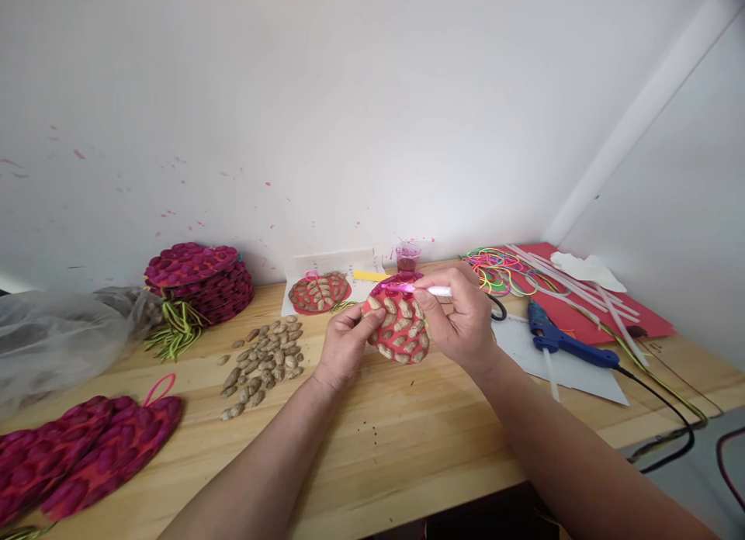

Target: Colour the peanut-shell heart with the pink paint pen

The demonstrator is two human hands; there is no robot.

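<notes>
My left hand (344, 346) grips the left edge of a round red disc covered with peanut shells (399, 327) and holds it up above the wooden table (407, 439). My right hand (462, 315) is closed around a thin white brush with a pink tip (420, 289), whose tip rests at the disc's top edge. A small cup of pink paint (408, 255) stands just behind the disc.
Loose peanuts (263, 363) lie left of my hands. Another peanut disc (320, 291) rests on paper at the back. Painted magenta discs are stacked at back left (201, 280) and lie at front left (87, 451). A blue glue gun (567, 346), glue sticks and neon cords (494, 267) sit right.
</notes>
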